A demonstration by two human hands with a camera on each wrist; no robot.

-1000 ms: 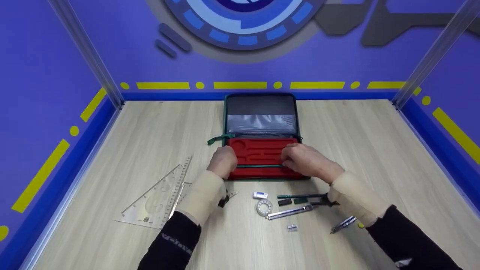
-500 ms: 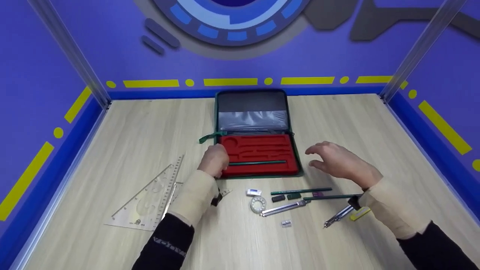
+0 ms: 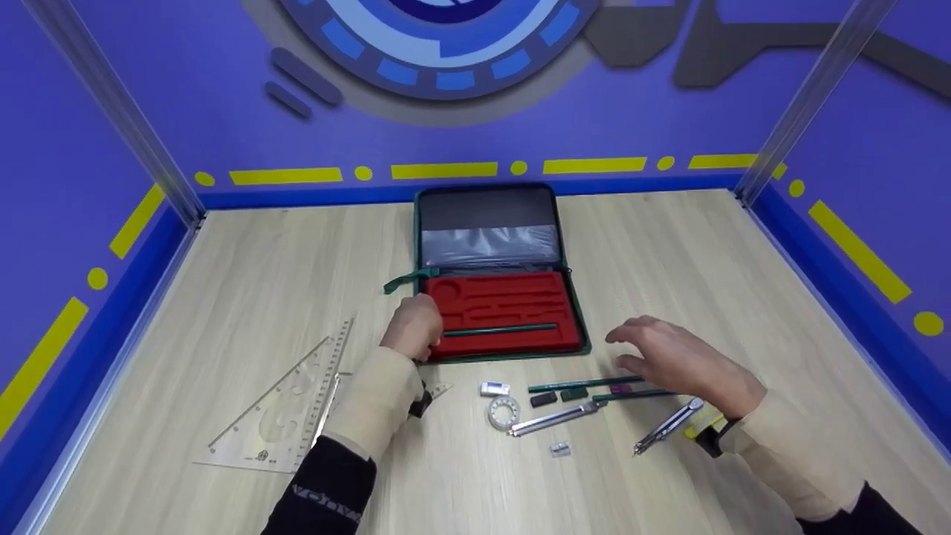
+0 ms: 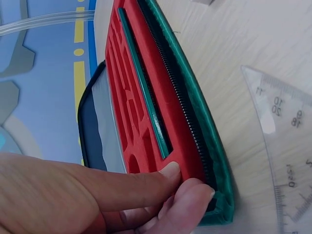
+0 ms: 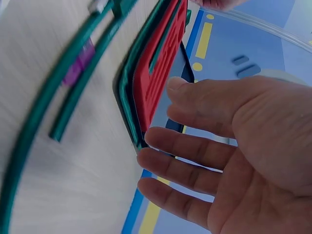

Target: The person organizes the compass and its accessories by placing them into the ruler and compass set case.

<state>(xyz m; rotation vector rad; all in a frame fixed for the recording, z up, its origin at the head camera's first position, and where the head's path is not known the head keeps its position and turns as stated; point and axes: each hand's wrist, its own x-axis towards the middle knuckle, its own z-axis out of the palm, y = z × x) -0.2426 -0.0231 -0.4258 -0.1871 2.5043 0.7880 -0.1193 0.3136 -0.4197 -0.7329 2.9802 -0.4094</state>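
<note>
An open green zip case (image 3: 487, 189) lies at the back of the table, its red moulded tray (image 3: 513, 286) facing up. One green pencil (image 3: 505, 330) sits in the tray's long front slot. At the tray's left end, my left hand (image 3: 413, 327) grips the corner with curled fingers; in the left wrist view its fingertips (image 4: 170, 170) are on the red edge beside the pencil's end. Right of the case, my right hand (image 3: 687, 364) hovers with nothing in it, fingers spread in the right wrist view. Beneath and beside it lie two more green pencils (image 3: 579, 385).
In front of the case lie a white eraser (image 3: 495, 388), a tape roll (image 3: 504, 412), two silver compasses (image 3: 553, 419), small dark blocks (image 3: 573, 394), a sharpener (image 3: 560, 449) and a yellow item (image 3: 702, 426). Clear set squares (image 3: 275, 416) lie left. Blue walls (image 3: 297, 148) enclose the table.
My right hand has let go of the pencil, now in the tray slot, and moved right, away from the case. My left hand stays at the tray's left corner.
</note>
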